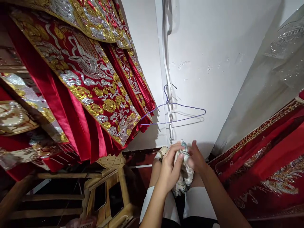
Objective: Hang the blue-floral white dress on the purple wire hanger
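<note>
My left hand (172,163) is closed on a bunched floral cloth (187,174), pale with greenish patterning, which hangs down between my knees. Its thumb and fingers pinch the gathered top. Just to the right, my right hand (197,158) is beside the upper part of the cloth with its thumb spread upward. Some of its fingers are blurred and partly behind the fabric, but it appears open. A purple wire hanger (180,120) hangs above both hands, with nothing on it, against a white strap (166,60).
Red garments with gold and silver embroidery (109,104) hang at the left. More red embroidered clothing (268,158) and a clear plastic cover (268,76) are at the right. At lower left, two dark phones (116,199) lie on a wooden chair (125,190). A white wall (201,41) stands ahead.
</note>
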Demonstrator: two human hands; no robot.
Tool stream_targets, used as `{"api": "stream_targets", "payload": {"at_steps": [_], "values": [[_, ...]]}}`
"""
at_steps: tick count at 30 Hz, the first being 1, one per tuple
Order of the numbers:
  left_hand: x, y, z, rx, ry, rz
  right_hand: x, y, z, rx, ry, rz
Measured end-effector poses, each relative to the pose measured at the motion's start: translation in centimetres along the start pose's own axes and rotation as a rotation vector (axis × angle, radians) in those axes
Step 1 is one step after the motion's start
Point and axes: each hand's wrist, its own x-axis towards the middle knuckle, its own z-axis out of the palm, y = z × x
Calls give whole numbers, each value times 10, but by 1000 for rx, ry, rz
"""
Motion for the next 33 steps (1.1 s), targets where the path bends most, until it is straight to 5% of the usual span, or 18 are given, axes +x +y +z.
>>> {"api": "stream_targets", "payload": {"at_steps": [4,7,10,12,16,18,22,26,33], "values": [[8,-20,-19,-62,62,0,12,-24,-4,46,-443,54],[7,-26,-39,13,-114,-91,16,-49,-11,-172,-687,69],[-3,-27,-49,128,-279,-111,19,-72,-16,-312,-785,39],[-15,-31,-50,232,-321,-118,23,-81,-21,-423,-676,-38],[-30,-47,-64,564,-309,-171,45,-87,-41,-637,-84,-253],[-28,-54,-80,700,-286,-185,60,-82,-52,-692,100,-343],[-9,-57,-110,918,-215,-107,90,-52,-63,-852,153,-309],[4,-54,-118,1028,-225,-172,107,-22,-67,-947,134,-227],[27,-53,-138,1162,-126,-237,92,-32,-98,-974,269,-302]]}}
